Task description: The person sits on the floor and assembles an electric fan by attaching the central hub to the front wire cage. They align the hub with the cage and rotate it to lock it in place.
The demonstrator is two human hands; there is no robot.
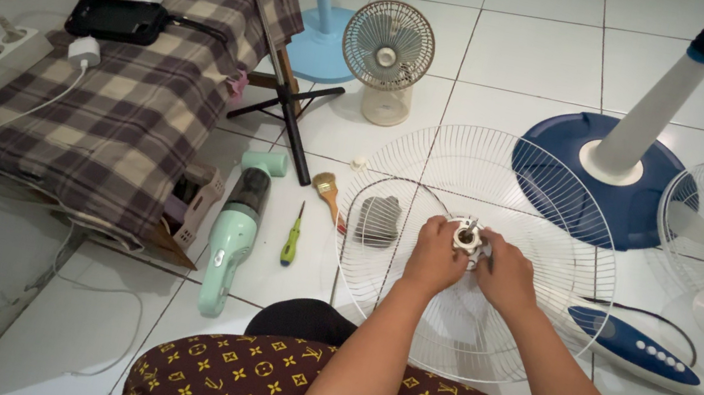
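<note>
Both hands grip the small white fan hub (pixel 466 238) above the wire fan guard (pixel 436 159), left hand (pixel 435 256) and right hand (pixel 505 273) clenched on it, seemingly twisting it, which calls for a firm steady turn

**Colours and patterns about the hands**

White wire fan guard (pixel 567 182) under both hands. Silver-white hub (pixel 466 238) between them. Left of the left hand (pixel 435 257): green screwdriver (pixel 292 237), mint-green hand vacuum (pixel 234 235), brown-and-white checked cloth (pixel 139 93). Right of the right hand (pixel 507 275): blue-and-white fan base (pixel 630 179), white-buttoned blue control panel (pixel 639 347).

A home fan-repair corner: tiled floor (pixel 531 56), dismantled fans (pixel 388 50), screwdriver (pixel 292 235).
</note>
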